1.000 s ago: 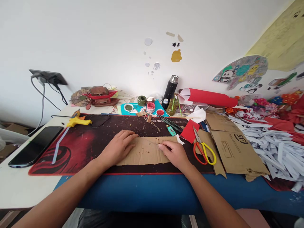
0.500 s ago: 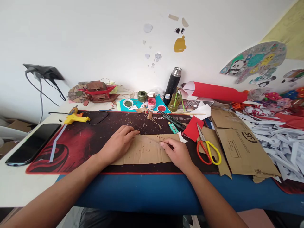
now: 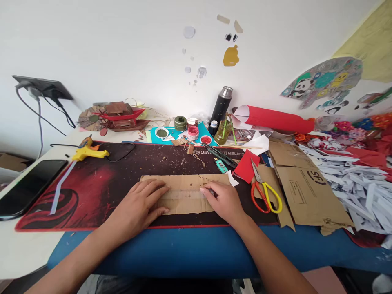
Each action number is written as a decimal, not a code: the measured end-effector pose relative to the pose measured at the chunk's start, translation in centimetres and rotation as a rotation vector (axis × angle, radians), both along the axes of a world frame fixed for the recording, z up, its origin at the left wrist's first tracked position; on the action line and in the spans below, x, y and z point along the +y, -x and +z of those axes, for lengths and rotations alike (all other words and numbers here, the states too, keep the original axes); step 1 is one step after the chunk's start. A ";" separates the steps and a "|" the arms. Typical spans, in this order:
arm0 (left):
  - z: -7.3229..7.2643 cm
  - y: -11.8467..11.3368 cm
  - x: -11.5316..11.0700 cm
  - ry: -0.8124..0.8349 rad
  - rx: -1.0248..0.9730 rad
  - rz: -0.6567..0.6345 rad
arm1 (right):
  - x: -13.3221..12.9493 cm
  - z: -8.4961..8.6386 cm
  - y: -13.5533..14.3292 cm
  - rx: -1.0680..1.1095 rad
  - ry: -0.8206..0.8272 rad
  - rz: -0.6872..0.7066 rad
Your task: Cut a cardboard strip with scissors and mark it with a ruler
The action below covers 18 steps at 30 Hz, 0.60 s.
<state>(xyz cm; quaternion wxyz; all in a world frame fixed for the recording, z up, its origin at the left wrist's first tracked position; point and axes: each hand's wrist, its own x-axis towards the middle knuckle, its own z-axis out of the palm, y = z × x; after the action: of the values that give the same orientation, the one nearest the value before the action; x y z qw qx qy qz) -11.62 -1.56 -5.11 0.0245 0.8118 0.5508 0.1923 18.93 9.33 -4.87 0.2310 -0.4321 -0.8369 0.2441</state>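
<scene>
Steadying what looked like a clear ruler (image 3: 185, 194) on cardboard (image 3: 183, 208) between them, the left hand (image 3: 134, 206) lay spread, the right hand (image 3: 226, 203) bunched its fingertips, grip unclear; aligning it called for even pressure

We see a bright scene in soft, fairly even light, its source out of view. The white wall (image 3: 137, 49) looks palest near the middle and greyer toward the upper left. Small highlights sit on the flask's metal cap (image 3: 226, 92), and the area below the table falls dark. The wide lens stretches the phone (image 3: 32, 188) and the paper strips (image 3: 361, 196) near the edges. We find the clear strip (image 3: 183, 194) faint, its markings too soft to read.
</scene>
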 end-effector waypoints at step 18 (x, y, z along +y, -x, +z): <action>-2.4 1.5 -0.1 -0.122 0.013 -0.044 | 1.7 1.1 -0.5 0.058 0.122 -0.063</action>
<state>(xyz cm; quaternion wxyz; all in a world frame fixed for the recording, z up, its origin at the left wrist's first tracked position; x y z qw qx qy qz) -13.12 -1.70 -7.52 -0.0244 0.8250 0.5201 0.2198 19.42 10.98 -3.74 0.2358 -0.4641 -0.7995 0.2997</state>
